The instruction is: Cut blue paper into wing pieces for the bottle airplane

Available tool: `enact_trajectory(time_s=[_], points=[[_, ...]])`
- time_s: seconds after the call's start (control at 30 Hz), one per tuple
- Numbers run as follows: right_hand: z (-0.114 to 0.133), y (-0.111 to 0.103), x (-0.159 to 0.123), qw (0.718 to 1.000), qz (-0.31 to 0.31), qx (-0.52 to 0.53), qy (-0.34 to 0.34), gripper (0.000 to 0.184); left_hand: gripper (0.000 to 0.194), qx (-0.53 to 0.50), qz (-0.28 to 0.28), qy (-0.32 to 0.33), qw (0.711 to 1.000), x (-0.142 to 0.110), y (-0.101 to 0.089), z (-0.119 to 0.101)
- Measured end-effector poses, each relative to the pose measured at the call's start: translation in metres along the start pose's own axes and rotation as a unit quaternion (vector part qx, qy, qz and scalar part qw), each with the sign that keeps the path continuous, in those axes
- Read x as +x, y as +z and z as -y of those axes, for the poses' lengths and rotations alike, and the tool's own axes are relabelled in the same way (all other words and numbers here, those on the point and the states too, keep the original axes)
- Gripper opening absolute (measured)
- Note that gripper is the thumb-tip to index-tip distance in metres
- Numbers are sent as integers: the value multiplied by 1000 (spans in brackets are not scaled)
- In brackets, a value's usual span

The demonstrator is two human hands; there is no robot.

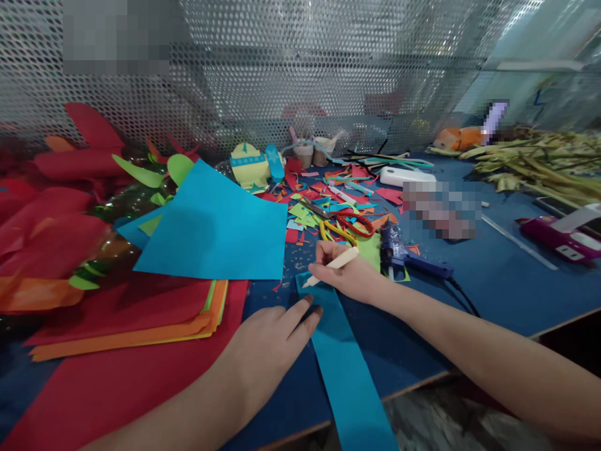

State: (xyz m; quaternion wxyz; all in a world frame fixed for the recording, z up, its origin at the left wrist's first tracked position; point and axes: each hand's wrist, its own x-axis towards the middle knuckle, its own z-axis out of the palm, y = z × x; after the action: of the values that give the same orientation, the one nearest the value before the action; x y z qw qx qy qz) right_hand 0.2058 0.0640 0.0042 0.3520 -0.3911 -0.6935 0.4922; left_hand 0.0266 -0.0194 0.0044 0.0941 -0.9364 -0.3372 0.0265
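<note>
A long strip of blue paper [345, 357] runs from the middle of the table over its front edge. My right hand [352, 272] is closed around a cream-coloured marker [334, 265], whose tip points down at the strip's far end. Flat on the strip's left edge rest the outstretched fingers of my left hand [277, 335]. A large curved sheet of blue paper [220, 225] lies just beyond, on the left. Red-handled scissors [352, 220] and a blue glue gun [399, 250] lie beyond my right hand.
Stacked red, orange and yellow paper [126, 319] and red paper shapes [56, 219] cover the left side. Paper scraps [305, 216] litter the middle by two small pots [303, 153]. A purple device [561, 238] and dried stalks [530, 156] lie at right. A perforated metal screen [282, 75] stands behind.
</note>
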Motion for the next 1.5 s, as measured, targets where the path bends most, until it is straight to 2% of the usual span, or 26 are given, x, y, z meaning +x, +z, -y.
enact_trajectory(time_s=[0.43, 0.67, 0.97, 1.2, 1.5], points=[[-4, 2, 0, 1000, 6, -15, -1, 18, 54, -1, 8, -2, 1000, 2, -1, 1], [-4, 2, -2, 999, -9, -28, -14, 22, 55, 9, 6, -2, 1000, 2, -1, 1], [1, 2, -3, 996, -51, -76, -14, 20, 54, -2, -27, -3, 1000, 0, 4, 1], [1, 2, -4, 993, -68, -99, -11, 21, 55, -8, -4, -3, 1000, -1, 1, 1], [2, -6, -4, 986, -85, -145, -7, 19, 56, -3, -9, 0, 1000, -1, 0, 1]])
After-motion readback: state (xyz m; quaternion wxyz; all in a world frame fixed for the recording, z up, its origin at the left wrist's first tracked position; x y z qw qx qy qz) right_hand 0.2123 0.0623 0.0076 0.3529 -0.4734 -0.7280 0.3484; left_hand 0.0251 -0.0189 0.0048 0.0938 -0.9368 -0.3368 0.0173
